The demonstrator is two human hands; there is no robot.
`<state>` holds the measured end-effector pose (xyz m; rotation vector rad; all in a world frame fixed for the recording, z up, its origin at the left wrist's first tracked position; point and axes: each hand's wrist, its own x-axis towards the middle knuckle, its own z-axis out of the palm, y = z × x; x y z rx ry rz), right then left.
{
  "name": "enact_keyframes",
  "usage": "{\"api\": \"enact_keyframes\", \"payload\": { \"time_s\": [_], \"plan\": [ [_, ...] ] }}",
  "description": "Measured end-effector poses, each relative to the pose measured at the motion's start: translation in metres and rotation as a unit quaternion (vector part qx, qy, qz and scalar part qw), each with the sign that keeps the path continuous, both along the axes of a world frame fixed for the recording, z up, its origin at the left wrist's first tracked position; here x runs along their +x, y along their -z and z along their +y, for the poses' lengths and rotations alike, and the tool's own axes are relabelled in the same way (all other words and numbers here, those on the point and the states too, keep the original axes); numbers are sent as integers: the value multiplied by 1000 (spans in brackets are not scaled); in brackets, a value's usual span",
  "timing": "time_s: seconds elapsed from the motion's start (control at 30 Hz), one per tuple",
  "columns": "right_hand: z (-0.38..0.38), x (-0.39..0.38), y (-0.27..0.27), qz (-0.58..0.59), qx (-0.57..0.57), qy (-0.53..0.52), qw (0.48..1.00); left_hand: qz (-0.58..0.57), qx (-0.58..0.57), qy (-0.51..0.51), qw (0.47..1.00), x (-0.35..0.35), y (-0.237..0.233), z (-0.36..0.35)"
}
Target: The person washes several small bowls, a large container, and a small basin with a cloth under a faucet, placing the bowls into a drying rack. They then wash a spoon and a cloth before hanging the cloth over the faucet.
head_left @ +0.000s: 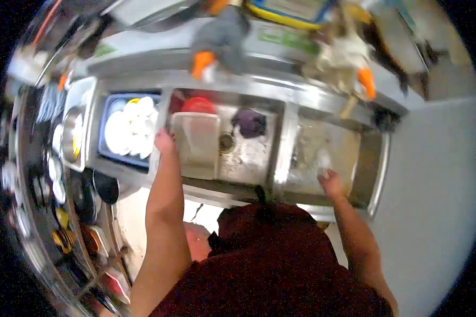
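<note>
I look down on a steel three-basin sink (280,142). My left hand (164,142) grips the left edge of a clear rectangular plastic container (198,145) that stands in the middle basin. My right hand (330,182) reaches over the near rim into the right basin, its fingers at a small whitish object (322,157). Blur hides whether the fingers close on it. A red round item (198,104) sits behind the container. A dark purple cloth (248,122) lies beside the drain (226,141).
The left basin holds a blue tub (104,150) with white dishes (129,129). Faucet handles with orange tips (203,61) (366,82) hang above the sink. A counter at the left carries a metal bowl (71,134) and small items. The floor at the right is grey.
</note>
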<state>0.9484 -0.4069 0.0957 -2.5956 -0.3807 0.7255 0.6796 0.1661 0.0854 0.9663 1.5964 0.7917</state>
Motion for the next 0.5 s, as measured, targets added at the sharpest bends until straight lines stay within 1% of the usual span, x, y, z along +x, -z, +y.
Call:
{"api": "enact_keyframes", "payload": {
  "time_s": [0.03,0.07,0.1,0.13,0.17,0.2,0.23,0.27,0.33,0.37,0.4,0.43,0.47,0.5],
  "plan": [
    [-6,0,10,3,20,37,999,-11,32,48,998,26,-8,-32],
    [-18,4,26,24,38,46,998,-24,65,93,993,48,-8,-62],
    [-33,5,37,45,58,54,996,56,113,183,975,65,12,-90],
    [-40,5,31,45,53,68,995,52,154,300,940,85,15,-123],
    [-42,5,17,61,85,84,991,46,194,409,890,106,14,-161],
    [-49,5,9,78,117,98,985,35,281,466,838,131,8,-203],
    [-78,1,60,183,354,251,882,19,241,561,792,156,-29,-242],
    [-83,2,46,181,352,259,881,81,164,660,729,169,-17,-274],
    [-79,7,3,222,169,308,910,95,230,776,579,203,-31,-332],
    [-95,7,14,221,167,316,907,91,227,782,573,214,-5,-353],
    [-115,4,36,112,154,196,962,110,290,842,442,223,43,-374],
    [-135,2,49,2,134,68,989,124,347,879,302,234,72,-393],
    [-145,2,46,0,128,75,989,116,346,882,297,247,71,-411],
    [-148,1,39,17,120,142,982,168,303,871,348,262,67,-427]
  ]
}}
